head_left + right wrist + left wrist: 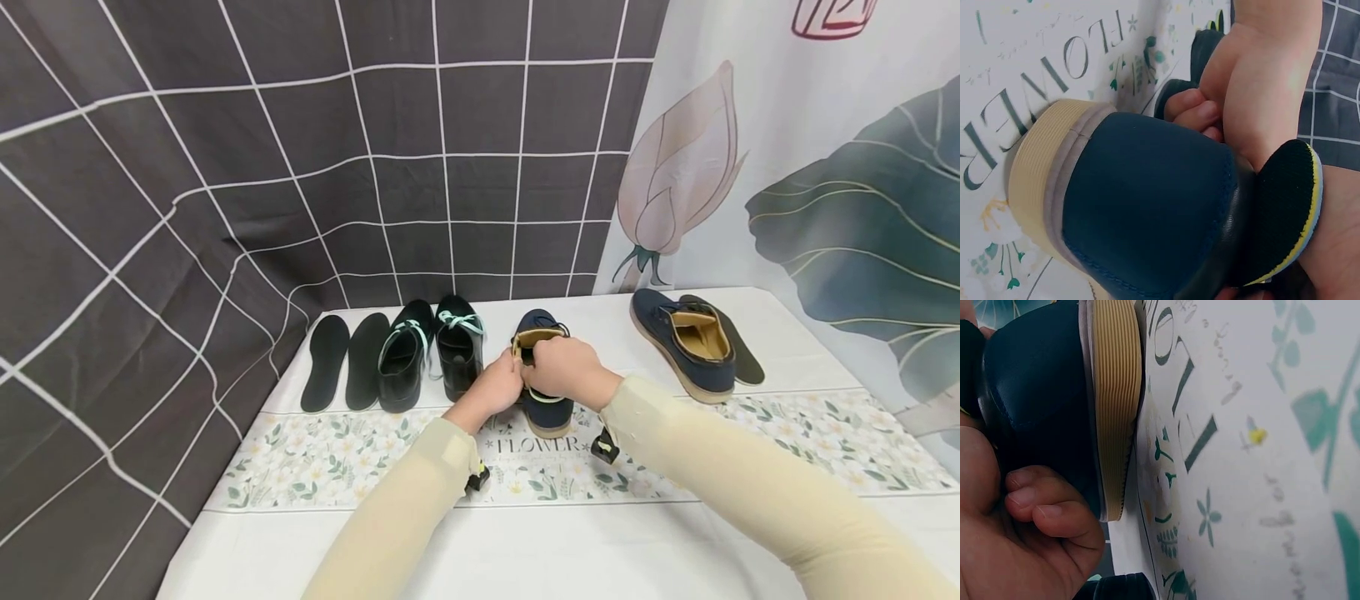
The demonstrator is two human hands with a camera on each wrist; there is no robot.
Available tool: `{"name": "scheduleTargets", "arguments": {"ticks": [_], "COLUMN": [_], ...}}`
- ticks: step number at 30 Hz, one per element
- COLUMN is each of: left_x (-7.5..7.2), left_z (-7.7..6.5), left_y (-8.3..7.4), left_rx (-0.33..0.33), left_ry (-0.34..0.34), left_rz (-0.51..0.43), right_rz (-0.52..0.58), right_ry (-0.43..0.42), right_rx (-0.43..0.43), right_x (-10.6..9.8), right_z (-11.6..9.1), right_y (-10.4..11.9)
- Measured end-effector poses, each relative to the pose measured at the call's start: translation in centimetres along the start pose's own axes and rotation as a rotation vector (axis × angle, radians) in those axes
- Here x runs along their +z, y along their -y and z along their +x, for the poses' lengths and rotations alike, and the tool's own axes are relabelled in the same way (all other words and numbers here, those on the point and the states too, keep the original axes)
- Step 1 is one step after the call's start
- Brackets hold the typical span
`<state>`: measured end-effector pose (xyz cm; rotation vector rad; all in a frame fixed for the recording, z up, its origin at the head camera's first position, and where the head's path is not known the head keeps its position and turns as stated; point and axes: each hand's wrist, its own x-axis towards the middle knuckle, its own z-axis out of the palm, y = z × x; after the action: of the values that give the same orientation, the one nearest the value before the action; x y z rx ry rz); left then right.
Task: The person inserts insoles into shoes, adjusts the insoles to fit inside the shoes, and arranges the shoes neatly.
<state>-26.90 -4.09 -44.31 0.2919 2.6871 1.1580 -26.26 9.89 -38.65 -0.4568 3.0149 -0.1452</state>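
Note:
A navy lace-up shoe with a tan sole stands on the table, its heel toward me. A black insole with a yellow and blue edge sticks up out of the heel opening; its front part is hidden inside. My left hand grips the shoe's left side at the collar, with fingers curled against the upper in the left wrist view. From above, my right hand reaches over the opening and holds the insole; most of its fingertips are hidden.
To the left stand two black shoes with mint laces, beside two dark insoles. At the right, another navy shoe lies next to a dark insole. A grid-patterned curtain hangs behind the table.

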Motion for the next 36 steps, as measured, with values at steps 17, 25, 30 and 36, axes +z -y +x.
{"name": "scheduleTargets", "arguments": {"ticks": [17, 25, 30, 36], "left_x": [-0.2, -0.2, -0.2, -0.2], "left_z": [0.0, -0.1, -0.3, -0.3], "left_y": [0.3, 0.0, -0.1, 0.0], "left_rx": [0.106, 0.041, 0.011, 0.013], "left_ry": [0.007, 0.0, 0.002, -0.001], "left_rz": [0.053, -0.018, -0.014, 0.002], "right_rz": [-0.12, -0.163, -0.094, -0.031], "right_ry": [0.019, 0.022, -0.009, -0.09], "right_rx": [-0.006, 0.0, -0.04, -0.12], "right_x": [-0.3, -0.5, -0.3, -0.3], "right_z": [-2.3, -3.5, -3.7, -3.8], "right_y": [0.3, 0.7, 0.5, 0.4]}}
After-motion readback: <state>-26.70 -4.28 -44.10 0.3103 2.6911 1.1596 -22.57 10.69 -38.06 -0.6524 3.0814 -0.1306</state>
